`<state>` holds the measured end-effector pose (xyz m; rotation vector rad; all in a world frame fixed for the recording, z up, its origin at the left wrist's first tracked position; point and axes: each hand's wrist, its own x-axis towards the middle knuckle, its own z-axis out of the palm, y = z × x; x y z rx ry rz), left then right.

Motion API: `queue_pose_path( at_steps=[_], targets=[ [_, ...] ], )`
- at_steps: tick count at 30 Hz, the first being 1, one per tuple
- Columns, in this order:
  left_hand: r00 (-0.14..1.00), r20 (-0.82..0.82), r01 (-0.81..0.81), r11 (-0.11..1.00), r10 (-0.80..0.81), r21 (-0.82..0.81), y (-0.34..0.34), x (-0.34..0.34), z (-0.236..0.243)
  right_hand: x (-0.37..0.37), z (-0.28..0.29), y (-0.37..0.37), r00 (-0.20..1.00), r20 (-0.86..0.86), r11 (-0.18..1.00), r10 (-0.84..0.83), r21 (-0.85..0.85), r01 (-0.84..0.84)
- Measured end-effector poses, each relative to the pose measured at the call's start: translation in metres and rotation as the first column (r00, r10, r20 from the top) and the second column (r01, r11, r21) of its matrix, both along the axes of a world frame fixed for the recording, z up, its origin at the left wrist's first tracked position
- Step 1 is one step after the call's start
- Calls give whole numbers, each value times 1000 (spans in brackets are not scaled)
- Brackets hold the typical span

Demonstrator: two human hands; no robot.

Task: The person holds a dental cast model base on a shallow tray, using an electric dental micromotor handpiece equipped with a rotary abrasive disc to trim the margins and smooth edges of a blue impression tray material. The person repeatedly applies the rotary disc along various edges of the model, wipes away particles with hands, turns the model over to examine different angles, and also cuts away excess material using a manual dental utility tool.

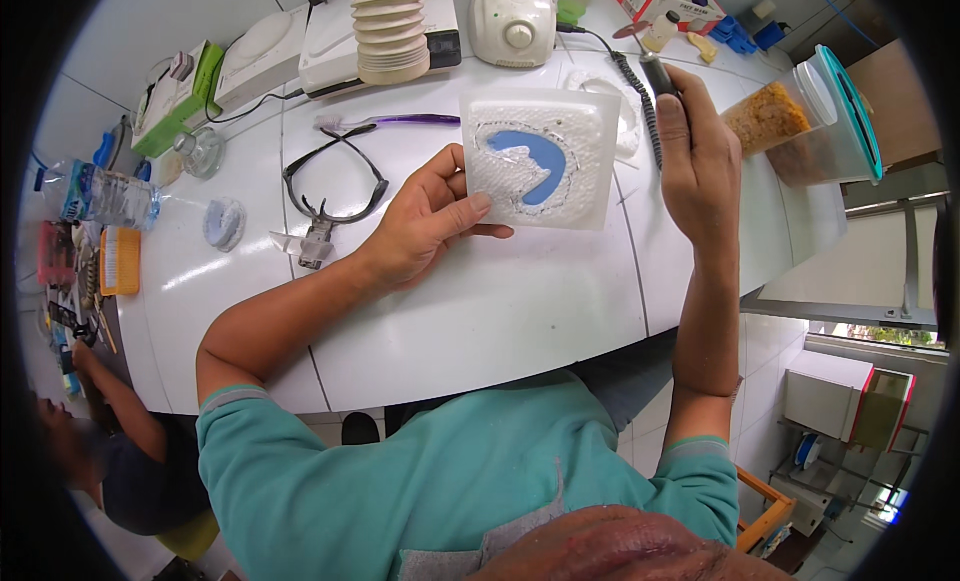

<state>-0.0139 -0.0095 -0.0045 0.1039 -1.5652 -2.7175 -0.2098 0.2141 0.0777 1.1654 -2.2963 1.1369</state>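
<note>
My left hand (425,221) holds a square sheet of clear formed plastic (540,156) by its lower left corner, lifted above the white table (480,321). A blue horseshoe-shaped dental model (535,161) shows under the sheet's textured middle. My right hand (695,161) grips a dark pen-shaped rotary handpiece (662,81), upright just right of the sheet. Its coiled cable (630,76) runs back toward a white motor unit (512,21).
Black safety glasses (330,186) and a purple toothbrush (400,121) lie left of the sheet. White machines, a ribbed hose (388,31), a green box (180,96), a water bottle (100,196) and a lidded container of orange granules (810,121) ring the table. Another person sits at lower left (120,451).
</note>
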Motion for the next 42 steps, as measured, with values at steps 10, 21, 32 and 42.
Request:
queue_pose_path(
  at_steps=[10, 21, 32, 42],
  targets=[
    [1000, 16, -11, 1000, 10, 24, -3, 0, -5, -57, -45, -7, 987, -150, 969, -62, 229, 95],
    [998, 26, -61, 997, 61, 39, 3, 0, 1, -70, -48, 7, 998, 51, 933, -48, 360, 26],
    [995, 8, -96, 994, 96, 61, 8, 1, 2, -82, -43, 24, 982, 104, 897, -157, 431, 97],
    [998, 16, -65, 992, 63, 104, 4, 2, -1, -80, -41, 23, 964, 147, 823, -221, 559, 104]
  ],
)
